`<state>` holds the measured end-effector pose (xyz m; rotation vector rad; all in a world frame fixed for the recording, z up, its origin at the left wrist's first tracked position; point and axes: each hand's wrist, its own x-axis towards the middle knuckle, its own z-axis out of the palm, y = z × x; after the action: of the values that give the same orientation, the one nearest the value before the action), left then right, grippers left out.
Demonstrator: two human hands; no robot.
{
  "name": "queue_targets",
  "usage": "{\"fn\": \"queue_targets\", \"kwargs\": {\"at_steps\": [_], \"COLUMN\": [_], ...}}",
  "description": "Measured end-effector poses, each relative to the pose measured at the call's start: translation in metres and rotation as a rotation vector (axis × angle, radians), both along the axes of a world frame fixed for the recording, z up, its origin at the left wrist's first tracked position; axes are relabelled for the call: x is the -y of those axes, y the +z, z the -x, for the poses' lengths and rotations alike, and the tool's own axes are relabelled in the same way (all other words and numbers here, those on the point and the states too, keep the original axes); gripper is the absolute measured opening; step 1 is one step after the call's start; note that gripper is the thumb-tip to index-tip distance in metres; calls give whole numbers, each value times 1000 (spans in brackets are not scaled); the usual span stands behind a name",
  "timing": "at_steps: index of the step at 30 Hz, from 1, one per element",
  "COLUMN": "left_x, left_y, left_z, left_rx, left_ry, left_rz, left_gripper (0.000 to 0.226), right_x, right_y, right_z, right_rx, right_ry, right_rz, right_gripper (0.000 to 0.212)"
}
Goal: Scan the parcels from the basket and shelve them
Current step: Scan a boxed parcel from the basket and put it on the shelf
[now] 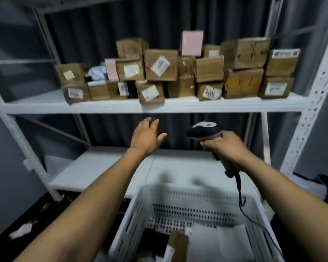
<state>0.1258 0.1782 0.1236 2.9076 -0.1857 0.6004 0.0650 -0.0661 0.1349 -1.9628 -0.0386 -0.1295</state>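
Basket (138, 214) holds parcels (178, 242); right hand (227, 148) grips scanner (204, 132).

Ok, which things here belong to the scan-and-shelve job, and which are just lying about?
Job: scanner in the right hand; empty left hand; basket with parcels inside; shelf holding stacked boxes.
Lying about: pale scraps, lower left; dark curtain at the back.

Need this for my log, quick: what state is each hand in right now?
Left hand: open, holding nothing.
Right hand: closed around the handle of the barcode scanner.
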Motion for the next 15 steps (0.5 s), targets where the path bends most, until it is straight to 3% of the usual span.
{"fn": "queue_targets", "kwargs": {"at_steps": [9,15], "left_x": [3,10], "left_y": [-203,-318], "left_z": [54,73], "left_rx": [-446,-640], "left_ry": [36,89], "left_rz": [22,60], "left_gripper": [66,64], "right_x": [6,6], "right_y": [-159,-261], "right_z": [27,27], "right_rx": [-264,-347], "right_ry": [34,93], "right_rz": [103,172], "right_gripper": [15,21]}}
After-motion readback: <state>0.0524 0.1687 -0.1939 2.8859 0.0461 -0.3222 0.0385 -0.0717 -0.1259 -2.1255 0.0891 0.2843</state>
